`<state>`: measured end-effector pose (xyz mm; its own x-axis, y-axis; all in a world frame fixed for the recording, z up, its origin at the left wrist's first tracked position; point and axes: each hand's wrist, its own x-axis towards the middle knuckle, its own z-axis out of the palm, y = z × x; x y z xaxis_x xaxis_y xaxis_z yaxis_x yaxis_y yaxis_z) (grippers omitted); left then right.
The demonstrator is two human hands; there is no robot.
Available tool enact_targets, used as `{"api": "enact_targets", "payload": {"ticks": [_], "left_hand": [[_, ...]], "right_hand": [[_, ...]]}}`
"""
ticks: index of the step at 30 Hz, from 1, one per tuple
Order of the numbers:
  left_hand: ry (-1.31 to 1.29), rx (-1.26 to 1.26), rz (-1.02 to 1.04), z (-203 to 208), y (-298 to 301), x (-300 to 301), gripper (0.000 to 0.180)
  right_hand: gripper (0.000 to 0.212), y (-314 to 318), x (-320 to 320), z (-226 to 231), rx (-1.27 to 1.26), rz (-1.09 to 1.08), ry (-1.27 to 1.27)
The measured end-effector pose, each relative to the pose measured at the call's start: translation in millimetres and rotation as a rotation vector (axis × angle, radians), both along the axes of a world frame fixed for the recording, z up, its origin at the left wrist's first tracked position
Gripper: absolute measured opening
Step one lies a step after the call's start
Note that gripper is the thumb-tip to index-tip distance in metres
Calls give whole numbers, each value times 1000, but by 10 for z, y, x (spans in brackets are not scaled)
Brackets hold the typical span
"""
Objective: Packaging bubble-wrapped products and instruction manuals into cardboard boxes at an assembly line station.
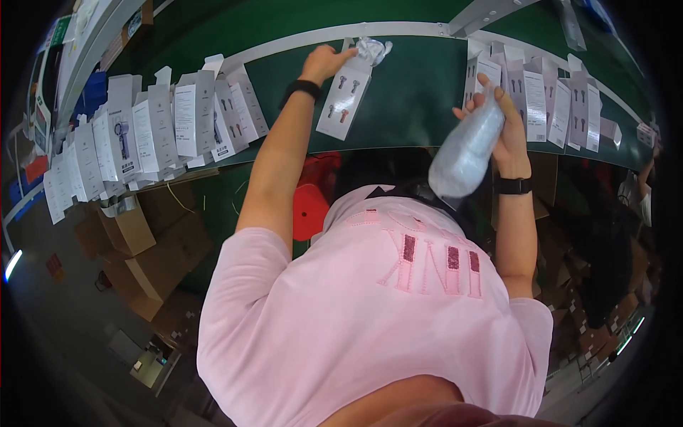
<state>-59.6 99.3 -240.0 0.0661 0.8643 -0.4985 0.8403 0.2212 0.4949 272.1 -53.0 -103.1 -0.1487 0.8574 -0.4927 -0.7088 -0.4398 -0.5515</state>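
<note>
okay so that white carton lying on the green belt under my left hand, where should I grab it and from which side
Grip the white carton across its two long side edges near the middle, coming down from above. It lies flat, so only those edges are free. The left hand rests at its open far end, where a crumpled plastic bag sticks out.

A white oblong carton (344, 99) with small grey and red product pictures lies tilted on the green desk (413, 92), its top flap open and a crumpled clear plastic bag (373, 50) at its mouth; the left hand (324, 62) rests on its upper edge. The right hand (498, 124) holds a product in a frosted clear plastic sleeve (466, 153). To the left, a dense row of identical white cartons (142, 135) stands along the desk edge. To the right, a second row of white cartons (541, 99) stands upright. Brown cardboard boxes (153, 249) sit below on the floor.
</note>
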Motion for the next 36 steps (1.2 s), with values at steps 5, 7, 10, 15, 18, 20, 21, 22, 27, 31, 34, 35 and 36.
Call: {"api": "enact_targets", "payload": {"ticks": [5,7,10,15,18,20,21,22,27,31,34,35,36], "left_hand": [[-120,-35,123,-197,-263,166,43],[-643,-174,215,-76,-442,69,39],[-1162,-383,406,354,-640,44,43],[-1376,-664,192,1243,-653,533,54],[-1481,-817,161,1282,-705,794,54],[-1763,-1013,7,1303,-807,859,59],[-1768,-1004,14,1392,-902,872,59],[-1696,-686,238,1513,-1048,891,63],[-1370,112,-96,1592,-1347,861,64],[-1473,-379,67,1705,-1259,818,60],[-1477,-349,165,1698,-1361,906,60],[-1475,-345,169,1706,-1391,962,60],[-1472,-235,153,1705,-1414,1037,61]], "right_hand": [[49,253,192,-172,-11,-190,-112],[43,369,249,-154,-21,-317,-86],[37,600,287,-3,5,-411,-74],[24,956,108,765,445,-411,65],[7,1096,-376,1082,672,-412,-18],[8,1025,-422,1112,582,-467,-75],[9,957,-472,1103,480,-417,-114],[10,897,-513,1087,378,-367,-154],[19,632,-274,1127,322,-410,-251],[35,515,167,1113,296,-316,-490],[38,462,140,1233,296,-224,-575],[39,452,100,1274,302,-168,-583],[39,452,-44,1322,301,-169,-584]]}}
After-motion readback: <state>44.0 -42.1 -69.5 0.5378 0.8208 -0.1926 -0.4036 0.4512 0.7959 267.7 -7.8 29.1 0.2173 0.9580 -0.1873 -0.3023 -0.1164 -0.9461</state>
